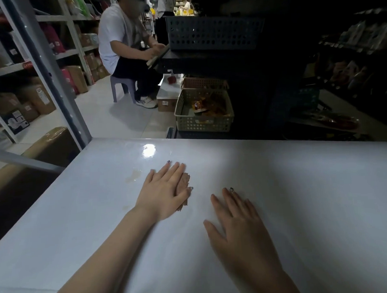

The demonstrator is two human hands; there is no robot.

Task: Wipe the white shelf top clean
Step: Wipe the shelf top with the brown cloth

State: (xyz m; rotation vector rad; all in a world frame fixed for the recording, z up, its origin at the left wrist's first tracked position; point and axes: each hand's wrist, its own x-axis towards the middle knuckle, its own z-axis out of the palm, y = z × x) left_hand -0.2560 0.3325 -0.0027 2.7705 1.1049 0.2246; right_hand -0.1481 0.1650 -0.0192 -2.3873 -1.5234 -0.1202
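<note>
The white shelf top (299, 197) fills the lower half of the head view. My left hand (163, 191) lies flat on it with straight fingers, pressing a small brown cloth (183, 182) whose edge shows beside the thumb. A pale brownish stain (134, 176) sits just left of that hand. My right hand (237, 223) rests flat on the bare surface to the right, fingers spread, holding nothing.
A grey metal upright (54, 85) rises at the shelf's far left corner. Beyond the far edge stand perforated baskets (204, 115) on the floor, and a person in a white shirt (118, 39) sits on a stool. Shelves of cartons (28, 101) line the left.
</note>
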